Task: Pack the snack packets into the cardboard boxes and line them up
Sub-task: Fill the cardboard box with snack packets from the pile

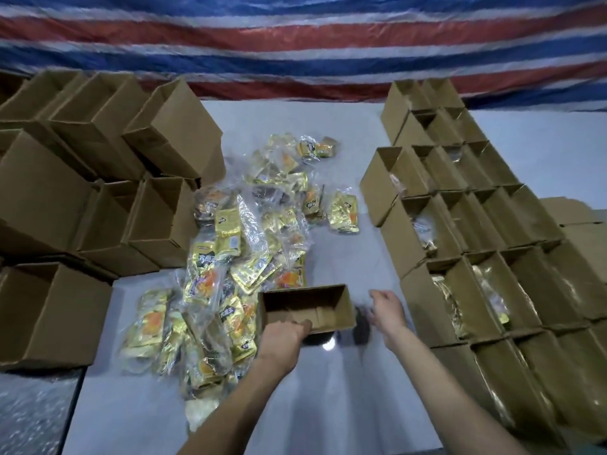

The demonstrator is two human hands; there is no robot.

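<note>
Head camera showed our left hand (282, 339) gripping the near rim of an open cardboard box (295, 303). We could not tell whether the box touched the counter (345, 405). Our right hand (387, 311), blurred, was just beside the box at 3 o'clock, fingers loosely spread and holding nothing. Snack packets (243, 244) lay heaped from its 9 to 12 o'clock. Lined-up boxes (486, 257) stood at 3 o'clock and stacked boxes (98, 192) at 10.

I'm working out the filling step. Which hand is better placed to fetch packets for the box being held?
Probably the right. The left hand grips the near rim of the box, while the right hand hovers open beside it. The packets lie left of the box, so it must reach across.
</note>
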